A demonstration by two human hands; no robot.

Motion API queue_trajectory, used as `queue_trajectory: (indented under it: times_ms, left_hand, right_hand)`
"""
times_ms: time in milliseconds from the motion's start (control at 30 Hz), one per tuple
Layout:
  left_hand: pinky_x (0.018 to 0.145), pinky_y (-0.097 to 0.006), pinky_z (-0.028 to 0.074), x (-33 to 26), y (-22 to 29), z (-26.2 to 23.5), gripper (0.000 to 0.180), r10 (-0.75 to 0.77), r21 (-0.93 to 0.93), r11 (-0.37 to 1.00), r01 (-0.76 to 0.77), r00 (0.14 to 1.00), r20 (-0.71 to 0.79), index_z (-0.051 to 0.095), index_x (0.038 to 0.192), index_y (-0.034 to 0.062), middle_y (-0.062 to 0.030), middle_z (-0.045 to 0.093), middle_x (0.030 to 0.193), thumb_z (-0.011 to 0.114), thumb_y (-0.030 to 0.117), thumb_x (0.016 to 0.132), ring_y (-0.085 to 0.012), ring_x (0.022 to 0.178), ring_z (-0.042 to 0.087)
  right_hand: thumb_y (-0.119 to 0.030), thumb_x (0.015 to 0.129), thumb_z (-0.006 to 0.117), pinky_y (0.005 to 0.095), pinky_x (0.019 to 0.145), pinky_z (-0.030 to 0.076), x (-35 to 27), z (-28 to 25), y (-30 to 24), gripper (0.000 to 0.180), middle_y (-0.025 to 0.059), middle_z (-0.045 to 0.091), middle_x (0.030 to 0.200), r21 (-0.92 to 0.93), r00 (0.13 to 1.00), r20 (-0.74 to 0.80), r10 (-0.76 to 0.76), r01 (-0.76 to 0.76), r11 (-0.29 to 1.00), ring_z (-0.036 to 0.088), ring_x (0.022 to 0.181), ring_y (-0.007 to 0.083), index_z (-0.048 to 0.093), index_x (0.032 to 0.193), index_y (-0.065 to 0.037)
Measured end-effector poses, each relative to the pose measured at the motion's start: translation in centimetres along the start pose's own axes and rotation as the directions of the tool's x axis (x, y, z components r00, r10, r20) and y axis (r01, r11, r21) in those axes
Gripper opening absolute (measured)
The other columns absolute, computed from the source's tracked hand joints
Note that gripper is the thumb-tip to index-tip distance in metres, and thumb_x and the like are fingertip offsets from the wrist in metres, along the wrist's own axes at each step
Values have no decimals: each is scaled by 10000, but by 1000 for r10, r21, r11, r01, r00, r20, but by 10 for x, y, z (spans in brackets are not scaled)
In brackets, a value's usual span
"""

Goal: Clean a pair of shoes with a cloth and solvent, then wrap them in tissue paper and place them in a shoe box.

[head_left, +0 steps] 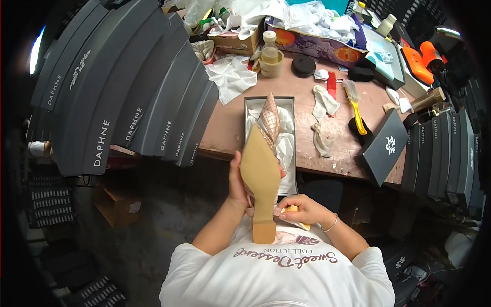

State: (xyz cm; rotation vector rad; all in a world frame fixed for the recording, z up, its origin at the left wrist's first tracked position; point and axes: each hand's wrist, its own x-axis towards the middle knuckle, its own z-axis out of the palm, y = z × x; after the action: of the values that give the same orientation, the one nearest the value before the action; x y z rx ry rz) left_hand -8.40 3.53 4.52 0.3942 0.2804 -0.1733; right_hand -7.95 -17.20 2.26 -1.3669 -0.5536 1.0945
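My left hand (236, 181) is wrapped round a pointed heeled shoe (260, 162), its tan sole and block heel facing up. At the shoe's heel end, my right hand (303, 211) pinches a pinkish strap (276, 211) between thumb and fingers. A yellow thing (292, 209) shows by the right hand's fingers; its kind cannot be made out. Beyond the held shoe, a pink quilted pointed shoe (269, 116) lies in an open shoebox (293, 179) lined with white tissue paper (286, 146). The held shoe's upper is mostly hidden.
Tall stacks of dark shoeboxes flank the table on the left (138, 87) and right (440, 148). A dark box lid (383, 147) leans near the right edge. Behind lie a yellow-handled brush (356, 107), a red brush (332, 86), cloths (326, 101), a bottle in a cup (270, 55) and a purple carton (317, 43).
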Motion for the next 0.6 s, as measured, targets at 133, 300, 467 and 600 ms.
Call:
queue_trajectory:
  times_ms: [133,300,467,600]
  left_hand:
    - [817,-405,543,0,-7,-4,758,-40,61,997,44,998,-57,549,1136,-40,-216,629,987,362,647,876,-305,903,652]
    - [821,-422,536,-9,-15,-9,702,-62,41,997,65,995,-77,537,1178,-8,-187,619,1078,354,611,901,-301,974,626]
    - [823,-381,526,-18,-30,0,632,-7,138,990,37,977,-213,533,1195,43,-119,630,1045,330,576,923,-222,971,625]
    - [773,-337,534,-21,-31,-23,608,-68,137,986,90,986,-155,532,1178,34,-111,644,985,330,551,931,-203,872,646]
  right_hand:
    - [-162,851,679,236,678,451,-10,-7,-8,246,23,600,828,-52,939,-345,-7,-11,999,531,744,71,568,1021,-24]
    - [-107,802,683,285,499,445,-4,-6,-51,131,65,525,695,-744,692,-361,-625,190,641,546,564,174,579,866,-58]
    - [-149,796,675,342,442,420,38,-6,-68,153,59,490,625,-932,663,-86,-744,210,294,518,484,225,539,770,-85]
    - [-149,817,647,368,407,411,61,-21,-72,206,88,505,618,-942,741,-127,-659,119,315,543,471,246,485,701,-92]
